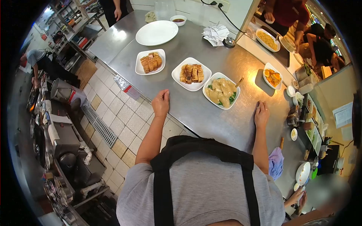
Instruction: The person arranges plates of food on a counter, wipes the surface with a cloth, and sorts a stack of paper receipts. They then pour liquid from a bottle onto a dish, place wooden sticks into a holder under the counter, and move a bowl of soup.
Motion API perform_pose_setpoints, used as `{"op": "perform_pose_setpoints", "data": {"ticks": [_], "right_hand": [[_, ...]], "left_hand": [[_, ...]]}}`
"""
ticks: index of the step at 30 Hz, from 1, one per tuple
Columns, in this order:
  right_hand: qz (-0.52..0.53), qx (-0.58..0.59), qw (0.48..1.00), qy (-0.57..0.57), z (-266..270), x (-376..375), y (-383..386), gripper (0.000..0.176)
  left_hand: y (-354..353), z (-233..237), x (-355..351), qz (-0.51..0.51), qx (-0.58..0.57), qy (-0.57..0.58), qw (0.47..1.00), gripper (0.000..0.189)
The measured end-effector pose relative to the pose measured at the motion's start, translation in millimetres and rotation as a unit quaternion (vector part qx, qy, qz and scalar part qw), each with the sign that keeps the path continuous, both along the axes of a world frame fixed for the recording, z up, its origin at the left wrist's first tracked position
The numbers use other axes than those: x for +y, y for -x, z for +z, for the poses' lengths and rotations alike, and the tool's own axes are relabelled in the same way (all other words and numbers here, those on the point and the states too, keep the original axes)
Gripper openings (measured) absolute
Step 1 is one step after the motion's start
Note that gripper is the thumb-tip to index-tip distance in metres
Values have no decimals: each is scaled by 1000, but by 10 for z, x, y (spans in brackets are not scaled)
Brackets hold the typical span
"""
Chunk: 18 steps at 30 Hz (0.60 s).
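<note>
My left hand [161, 101] is closed at the near edge of the steel table, its fingers curled with nothing visible in them. Beyond it are two square white dishes of browned, sliced food: the left dish [150, 62] and the middle dish [191, 74]. My right hand [262, 113] rests on the steel surface, fingers stretched forward and holding nothing. Left of that hand stands a white dish [221, 91] of pale sauced slices over greens, a utensil handle leaning at its rim. Farther off, an oval dish [272, 76] holds orange food.
A large white plate [157, 33], a bowl of dark sauce [178, 20] and crumpled papers [215, 34] lie toward the back. A purple cloth [276, 163] is at right, near condiment trays [313, 124]. Other people work left, behind the pass and at lower right.
</note>
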State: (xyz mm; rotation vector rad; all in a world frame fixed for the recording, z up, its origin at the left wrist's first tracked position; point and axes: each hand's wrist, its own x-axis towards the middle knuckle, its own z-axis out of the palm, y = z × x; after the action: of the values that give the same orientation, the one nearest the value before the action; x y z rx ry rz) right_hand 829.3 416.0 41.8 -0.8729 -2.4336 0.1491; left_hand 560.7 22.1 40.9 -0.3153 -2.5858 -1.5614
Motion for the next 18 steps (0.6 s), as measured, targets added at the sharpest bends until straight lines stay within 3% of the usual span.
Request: {"op": "perform_pose_setpoints", "data": {"ticks": [3, 6, 10, 11, 12, 13, 15, 17, 18], "right_hand": [[-137, -70, 987, -52, -9, -64, 34, 37], [-159, -93, 983, -6, 46, -81, 57, 43], [-176, -116, 977, -26, -56, 17, 20, 43], [-183, -110, 977, -14, -46, -6, 30, 43], [-182, -109, 977, -6, 29, -35, 58, 42], [-182, -114, 977, 6, 75, -90, 40, 42], [-170, -84, 982, 18, 27, -58, 19, 42], [-182, -64, 981, -1, 29, -81, 20, 41], [-183, -62, 981, -10, 37, -104, 18, 40]], "left_hand": [[57, 5, -17, -26, 57, 81, 995, 24], [114, 45, -22, -63, 103, 139, 983, 33], [240, 9, -18, -98, 81, 75, 989, 42], [317, -77, 1, -89, 80, 8, 993, 42], [354, 1, 20, -71, 43, -1, 997, 35], [381, -7, 42, -87, -17, -112, 990, 21], [720, -361, 58, -114, 209, -90, 967, 9], [538, 64, 131, -118, -21, -214, 969, 9], [571, 62, 155, -121, -31, -209, 970, 10]]}}
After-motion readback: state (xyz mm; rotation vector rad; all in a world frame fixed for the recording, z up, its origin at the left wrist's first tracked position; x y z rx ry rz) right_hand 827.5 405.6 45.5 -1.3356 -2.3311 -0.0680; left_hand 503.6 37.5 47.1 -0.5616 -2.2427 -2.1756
